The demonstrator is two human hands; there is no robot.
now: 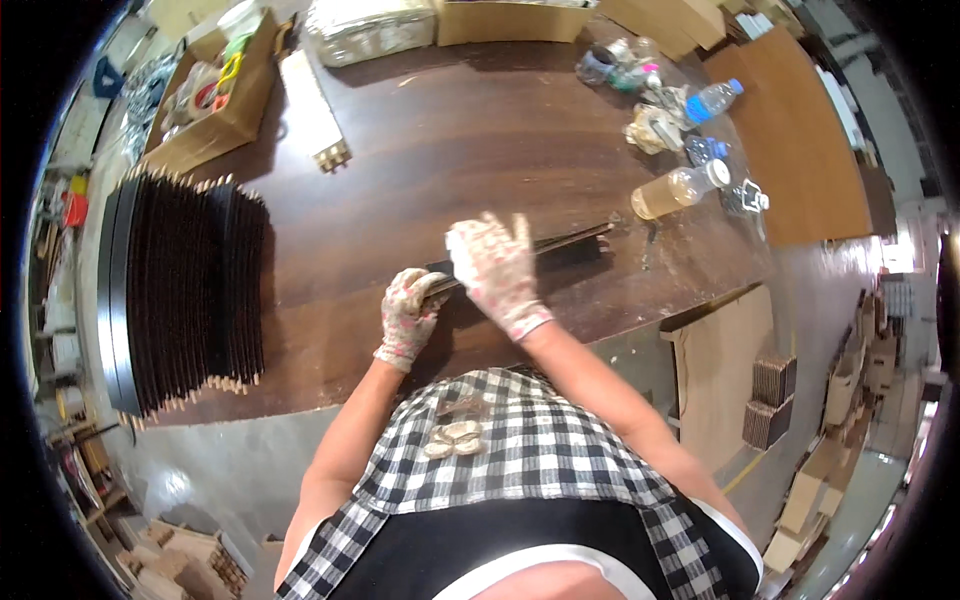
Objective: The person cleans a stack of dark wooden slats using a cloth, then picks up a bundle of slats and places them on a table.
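Dark wood strip: a long thin dark slat (560,243) is laid on the tabletop (420,150) near its near edge, right of centre.
Left grip: the gloved left hand (408,318) is curled shut on the slat's near end.
Right grip: the gloved right hand (495,270) is pressed flat on the slat, fingers spread, nothing clasped.
Progress: one slat is being handled; a large stack of dark panels (185,290) is stood on edge at the left edge, so much seems left.
Surroundings: bottles (685,188) are lying at the right edge, a cardboard box (215,100) is set at the far left corner; nothing is blocking the hands.
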